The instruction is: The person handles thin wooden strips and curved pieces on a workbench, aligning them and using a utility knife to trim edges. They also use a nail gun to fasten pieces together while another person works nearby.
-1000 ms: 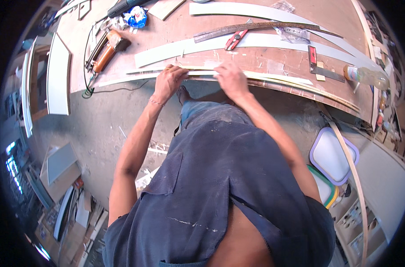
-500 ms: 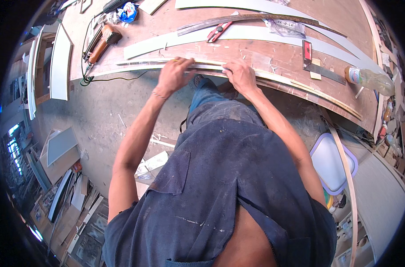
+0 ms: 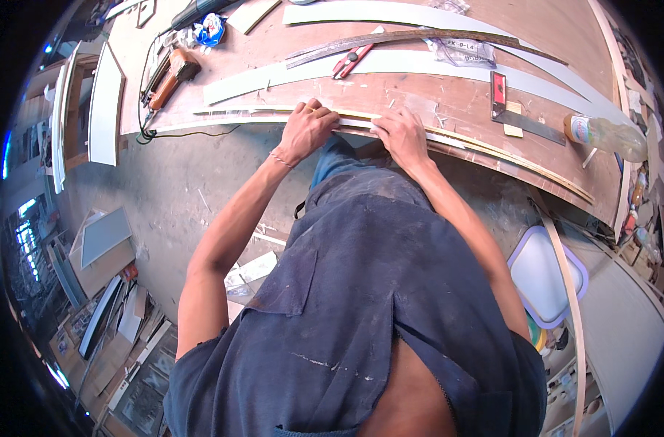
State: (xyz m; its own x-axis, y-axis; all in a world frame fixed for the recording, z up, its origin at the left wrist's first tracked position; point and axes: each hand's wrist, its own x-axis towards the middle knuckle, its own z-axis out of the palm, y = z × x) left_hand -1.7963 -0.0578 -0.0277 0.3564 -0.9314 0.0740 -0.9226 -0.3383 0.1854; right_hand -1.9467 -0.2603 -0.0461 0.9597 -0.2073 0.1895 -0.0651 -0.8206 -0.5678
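Along the near edge of the workbench (image 3: pixel 456 102) lie long thin strips, some white and some pale wood. My left hand (image 3: pixel 310 131) is closed over a thin white strip (image 3: pixel 357 124), its fingers curled on top. A short way to the right, my right hand (image 3: pixel 403 137) pinches the same edge strip between thumb and fingers. The undersides of both grips are hidden. Beyond my hands is a long white panel strip (image 3: pixel 237 85), with a red-handled hand tool (image 3: pixel 354 60) lying across it.
A try square (image 3: pixel 499 95) with a red handle and a bottle (image 3: pixel 609 138) are at the right. An orange-brown power tool (image 3: pixel 173 79) with a cable sits at the left. Dark curved strips (image 3: pixel 419 35) lie farther back. Offcuts (image 3: pixel 252 269) litter the floor.
My left hand has slid right along the strips, closer to my right hand. My right hand has shifted only slightly, and the view has moved a little.
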